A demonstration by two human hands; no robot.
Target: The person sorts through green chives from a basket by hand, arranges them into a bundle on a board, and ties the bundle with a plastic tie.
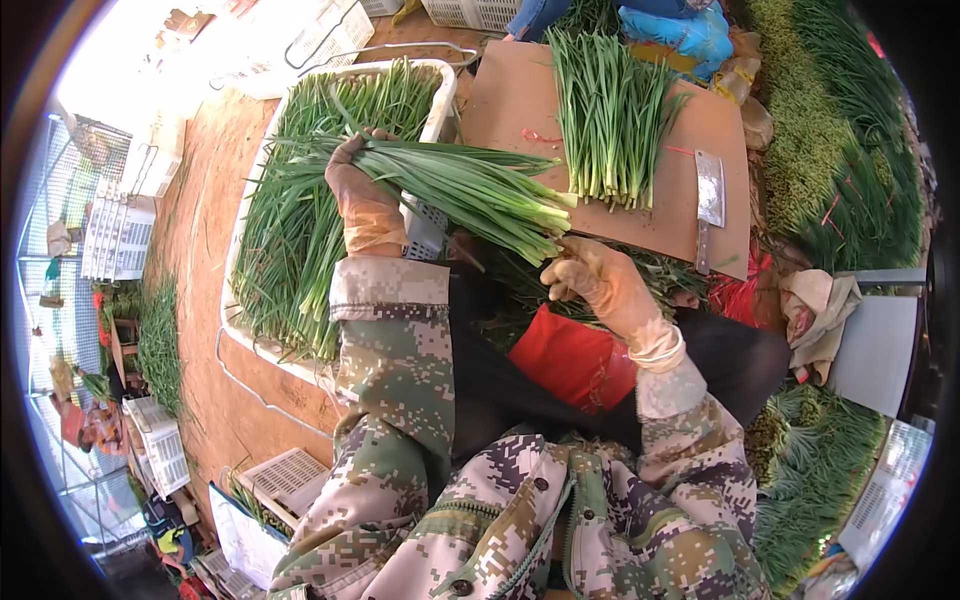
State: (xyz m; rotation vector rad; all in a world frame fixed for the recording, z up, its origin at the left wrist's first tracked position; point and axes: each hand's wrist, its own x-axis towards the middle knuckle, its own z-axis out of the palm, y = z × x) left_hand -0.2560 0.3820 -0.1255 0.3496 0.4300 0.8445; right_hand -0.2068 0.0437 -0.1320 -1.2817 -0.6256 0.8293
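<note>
My left hand, in a thin glove, is closed round the leafy part of a bundle of green stalks. The bundle slants down to the right over my lap, its pale root ends near my right hand. That gloved hand has its fingers curled in a pinch just below the root ends; what it holds, if anything, is too small to tell. Beyond it, another bunch of green stalks lies on a brown board. A cleaver rests on the board's right side.
A white crate full of green stalks stands at the left, with a wire handle beside it. Piles of greens lie at the right. Blue plastic is behind the board, and red cloth lies on my lap.
</note>
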